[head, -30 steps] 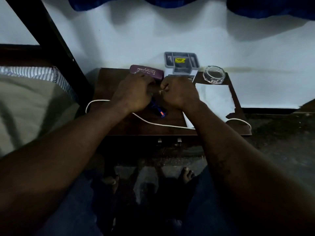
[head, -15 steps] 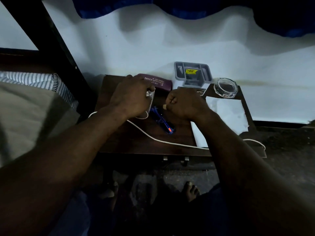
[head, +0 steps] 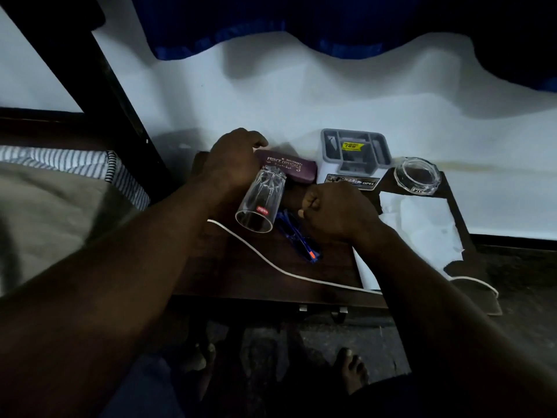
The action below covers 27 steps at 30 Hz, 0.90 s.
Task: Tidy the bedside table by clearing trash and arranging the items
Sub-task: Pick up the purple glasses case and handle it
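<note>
So the worktop (head: pixel 241 276) was a dark wood bedside table pushed up against a white wall (head: pixel 301 95), with a blue curtain (head: pixel 271 22) hanging above and the bed (head: pixel 60 206) off to the left. Pretty dim room.

Counted on it:
- one clear glass (head: pixel 260 203)
- one purple specs case (head: pixel 289 168) at the far side
- one grey organizer tray (head: pixel 355 150) against the wall
- one glass ashtray (head: pixel 417 176) far right
- one white cable (head: pixel 283 271) running across the near side
- one sheet of white paper (head: pixel 422 230)
- one blue thing (head: pixel 301 239) with an orange tip, too dark to make out

My left hand (head: pixel 233 165) reached in over the case, its grip around the glass's base end. The glass was tilted, mouth toward me. My right hand (head: pixel 334 212) sat just right of the glass, its grip curled tight into a fist above the blue thing.
</note>
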Available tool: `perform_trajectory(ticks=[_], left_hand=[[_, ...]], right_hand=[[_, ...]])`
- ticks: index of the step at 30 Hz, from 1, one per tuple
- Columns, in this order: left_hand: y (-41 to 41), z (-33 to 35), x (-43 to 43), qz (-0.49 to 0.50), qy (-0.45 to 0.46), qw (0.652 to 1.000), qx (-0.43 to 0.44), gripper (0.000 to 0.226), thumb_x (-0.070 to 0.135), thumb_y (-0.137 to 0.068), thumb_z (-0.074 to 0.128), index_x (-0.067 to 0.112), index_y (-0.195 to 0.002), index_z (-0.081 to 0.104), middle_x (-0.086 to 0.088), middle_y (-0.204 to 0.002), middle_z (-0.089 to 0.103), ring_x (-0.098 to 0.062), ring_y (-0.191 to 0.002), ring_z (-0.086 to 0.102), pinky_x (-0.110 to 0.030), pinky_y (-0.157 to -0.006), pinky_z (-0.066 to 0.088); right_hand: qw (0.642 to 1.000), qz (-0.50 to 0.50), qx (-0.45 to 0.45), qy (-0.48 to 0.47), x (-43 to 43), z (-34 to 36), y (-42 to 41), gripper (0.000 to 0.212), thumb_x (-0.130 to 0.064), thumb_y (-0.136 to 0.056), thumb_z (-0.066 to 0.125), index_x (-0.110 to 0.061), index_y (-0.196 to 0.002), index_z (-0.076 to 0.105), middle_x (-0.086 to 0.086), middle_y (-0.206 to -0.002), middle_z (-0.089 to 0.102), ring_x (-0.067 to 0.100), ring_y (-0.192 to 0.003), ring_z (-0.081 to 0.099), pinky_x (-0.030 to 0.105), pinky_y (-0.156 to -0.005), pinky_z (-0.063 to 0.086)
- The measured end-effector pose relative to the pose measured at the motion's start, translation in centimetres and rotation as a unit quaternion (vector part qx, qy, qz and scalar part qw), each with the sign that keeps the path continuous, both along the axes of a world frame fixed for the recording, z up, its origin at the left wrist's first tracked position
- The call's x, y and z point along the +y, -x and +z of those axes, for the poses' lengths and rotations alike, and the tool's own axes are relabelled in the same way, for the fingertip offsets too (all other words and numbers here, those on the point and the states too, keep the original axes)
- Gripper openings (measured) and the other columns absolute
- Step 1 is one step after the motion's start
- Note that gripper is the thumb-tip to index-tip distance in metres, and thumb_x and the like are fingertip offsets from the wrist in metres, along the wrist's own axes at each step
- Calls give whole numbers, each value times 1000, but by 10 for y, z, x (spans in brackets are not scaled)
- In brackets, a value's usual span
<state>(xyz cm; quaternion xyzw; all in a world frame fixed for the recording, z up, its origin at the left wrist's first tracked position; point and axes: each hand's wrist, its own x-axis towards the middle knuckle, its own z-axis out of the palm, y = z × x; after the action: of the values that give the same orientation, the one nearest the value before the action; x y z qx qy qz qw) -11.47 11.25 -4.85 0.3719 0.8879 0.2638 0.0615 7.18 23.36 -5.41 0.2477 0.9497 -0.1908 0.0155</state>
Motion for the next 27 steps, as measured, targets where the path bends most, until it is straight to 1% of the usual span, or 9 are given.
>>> perform_trajectory(ticks=[3, 4, 6, 8, 10, 13, 17, 22, 27], left_hand=[[8, -8, 4, -65, 27, 997, -23, 44, 40, -82, 68, 25, -124, 70, -6, -130, 68, -27, -120, 62, -41, -105, 48], [11, -12, 5, -92, 46, 995, -14, 47, 41, -83, 67, 25, -127, 69, -7, -131, 66, -29, -122, 61, -42, -105, 48], [20, -20, 10, -132, 79, 988, -1, 52, 33, -88, 73, 24, -139, 62, -6, -141, 60, -29, -129, 57, -42, -109, 45], [29, -27, 14, -149, 99, 984, 4, 60, 28, -89, 75, 23, -146, 55, -5, -147, 56, -27, -132, 55, -41, -111, 44], [35, -32, 18, -157, 117, 980, 14, 63, 28, -90, 74, 24, -149, 52, -5, -148, 55, -28, -133, 54, -43, -111, 43], [41, -35, 21, -158, 128, 979, 32, 63, 36, -91, 72, 25, -150, 50, -7, -146, 57, -30, -131, 55, -42, -110, 44], [42, -36, 19, -152, 129, 979, 47, 58, 35, -92, 69, 25, -147, 54, -11, -135, 61, -34, -122, 59, -45, -104, 47], [47, -32, 15, -114, 132, 984, 44, 57, 22, -87, 69, 20, -142, 56, -13, -131, 58, -36, -122, 57, -46, -104, 47], [51, -23, 13, -72, 94, 992, 32, 62, 35, -88, 74, 20, -145, 54, -13, -135, 56, -34, -128, 53, -41, -108, 41]], right_hand=[[1000, 10, 17, 8, 0, 0, 4, 16, -37, -85, 71, -31, -72, 64, -4, -87, 75, 20, -88, 70, 40, -83, 58], [1000, 11, 20, 11, 0, 0, 6, 14, -36, -85, 71, -30, -73, 65, -3, -87, 75, 20, -89, 70, 40, -83, 58], [1000, 9, 21, 19, 0, 0, 9, 13, -37, -86, 71, -27, -78, 69, -2, -89, 76, 21, -91, 70, 41, -84, 58], [999, 8, 17, 26, 1, -1, 12, 13, -39, -86, 71, -27, -82, 70, -2, -91, 76, 21, -92, 70, 40, -85, 58], [999, 5, 15, 30, 1, -2, 12, 13, -40, -86, 72, -27, -82, 70, -3, -92, 75, 20, -91, 70, 40, -85, 58], [999, -2, 22, 30, 3, -3, 12, 14, -40, -85, 72, -30, -78, 66, -3, -91, 74, 19, -89, 70, 39, -84, 58], [999, -7, 20, 33, 5, -5, 10, 15, -41, -85, 72, -28, -78, 68, -5, -89, 74, 18, -89, 70, 40, -85, 58], [999, -16, 28, 36, 7, -3, 8, 15, -42, -85, 73, -28, -80, 70, -7, -87, 74, 16, -88, 70, 39, -83, 58], [999, -15, 33, 31, 5, 0, 9, 17, -45, -84, 72, -28, -82, 71, -7, -89, 74, 15, -89, 70, 38, -84, 58]])
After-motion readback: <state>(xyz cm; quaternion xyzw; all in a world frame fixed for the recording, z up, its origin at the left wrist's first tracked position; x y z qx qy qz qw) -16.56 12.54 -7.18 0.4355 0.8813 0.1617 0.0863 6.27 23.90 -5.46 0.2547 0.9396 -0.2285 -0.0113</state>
